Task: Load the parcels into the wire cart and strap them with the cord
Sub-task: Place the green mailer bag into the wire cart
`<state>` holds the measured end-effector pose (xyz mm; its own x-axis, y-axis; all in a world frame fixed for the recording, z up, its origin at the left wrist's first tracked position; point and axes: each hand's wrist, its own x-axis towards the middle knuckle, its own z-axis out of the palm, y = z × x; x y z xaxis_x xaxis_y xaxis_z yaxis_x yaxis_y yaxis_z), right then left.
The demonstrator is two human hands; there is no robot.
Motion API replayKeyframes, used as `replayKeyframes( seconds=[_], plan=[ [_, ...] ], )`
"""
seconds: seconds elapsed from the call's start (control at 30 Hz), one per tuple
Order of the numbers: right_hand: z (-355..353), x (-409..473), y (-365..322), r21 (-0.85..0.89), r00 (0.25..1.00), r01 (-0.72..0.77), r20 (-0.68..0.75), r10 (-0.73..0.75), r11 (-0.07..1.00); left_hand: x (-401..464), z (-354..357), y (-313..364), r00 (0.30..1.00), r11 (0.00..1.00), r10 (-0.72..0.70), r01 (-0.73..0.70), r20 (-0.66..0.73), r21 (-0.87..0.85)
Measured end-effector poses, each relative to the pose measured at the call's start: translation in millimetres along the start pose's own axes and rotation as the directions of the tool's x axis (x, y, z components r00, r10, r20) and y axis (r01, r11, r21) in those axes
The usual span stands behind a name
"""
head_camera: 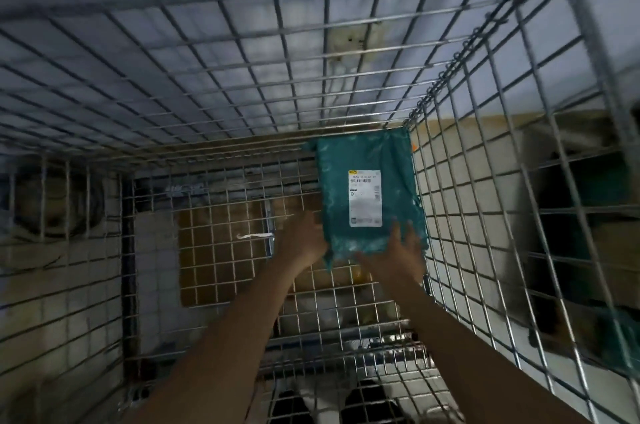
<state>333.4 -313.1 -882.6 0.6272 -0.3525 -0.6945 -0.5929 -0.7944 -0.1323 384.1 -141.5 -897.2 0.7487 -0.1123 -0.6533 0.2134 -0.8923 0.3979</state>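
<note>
teal plastic mailer parcel (370,195) lies at 1 o'clock corner of grey wire cart (221,84) | left hand (304,240) and right hand (398,254) spread, fingertips on its near edge | risk: soft bag sags or snags in mesh

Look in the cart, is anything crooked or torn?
Nothing looks torn. The teal parcel lies in the far right corner of the cart, label up and a bit crinkled, tilted slightly off the wire grid. Both hands, left and right, are at its near edge. The picture is blurry.
</note>
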Motion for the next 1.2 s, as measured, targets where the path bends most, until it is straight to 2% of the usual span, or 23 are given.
replayKeyframes(
  seconds=[0.1,0.27,0.43,0.57,0.67,0.8,0.97,1.03,1.13,1.2],
  plan=[
    [-37.9,-38.8,-23.2,-0.215,0.973,0.232,0.052,-0.227,0.949,-47.7,-51.2,-2.6,0.997,0.998,0.0,0.005,-0.083,0.058],
    [-99.7,-127.2,-84.4,-0.438,0.843,0.521,0.13,-0.522,0.733,-161.9,-142.4,-21.6,0.946,0.993,-0.033,0.066,-0.321,0.094],
    [-126.2,-249.0,-147.7,-0.533,0.67,0.68,0.171,-0.723,0.504,-296.6,-194.2,-57.5,0.876,0.99,-0.133,0.142,-0.465,-0.015],
    [-106.2,-362.8,-197.4,-0.592,0.536,0.737,0.219,-0.815,0.326,-414.2,-209.3,-113.1,0.786,0.967,-0.255,0.195,-0.563,-0.165],
    [-67.3,-454.1,-229.4,-0.631,0.444,0.751,0.265,-0.856,0.195,-508.5,-205.9,-173.1,0.677,0.95,-0.309,0.192,-0.668,-0.245],
    [9.2,-577.0,-262.9,-0.644,0.348,0.765,0.372,-0.86,0.032,-634.9,-173.0,-273.1,0.57,0.903,-0.416,0.348,-0.708,-0.25],
    [116.2,-700.1,-273.5,-0.538,0.104,0.819,0.481,-0.871,-0.199,-765.6,-108.8,-377.5,0.448,0.777,-0.614,0.488,-0.65,-0.397],
    [156.2,-735.6,-271.6,-0.527,0.072,0.807,0.536,-0.841,-0.266,-800.1,-78.4,-405.6,0.407,0.723,-0.675,0.53,-0.615,-0.443],
    [205.0,-768.9,-268.2,-0.537,0.068,0.762,0.622,-0.78,-0.363,-829.1,-33.9,-428.7,0.401,0.653,-0.748,0.587,-0.529,-0.479],
    [238.0,-778.4,-264.6,-0.523,0.039,0.717,0.69,-0.723,-0.461,-840.2,-2.1,-441.9,0.388,0.596,-0.797,0.631,-0.463,-0.497]
  ],
)
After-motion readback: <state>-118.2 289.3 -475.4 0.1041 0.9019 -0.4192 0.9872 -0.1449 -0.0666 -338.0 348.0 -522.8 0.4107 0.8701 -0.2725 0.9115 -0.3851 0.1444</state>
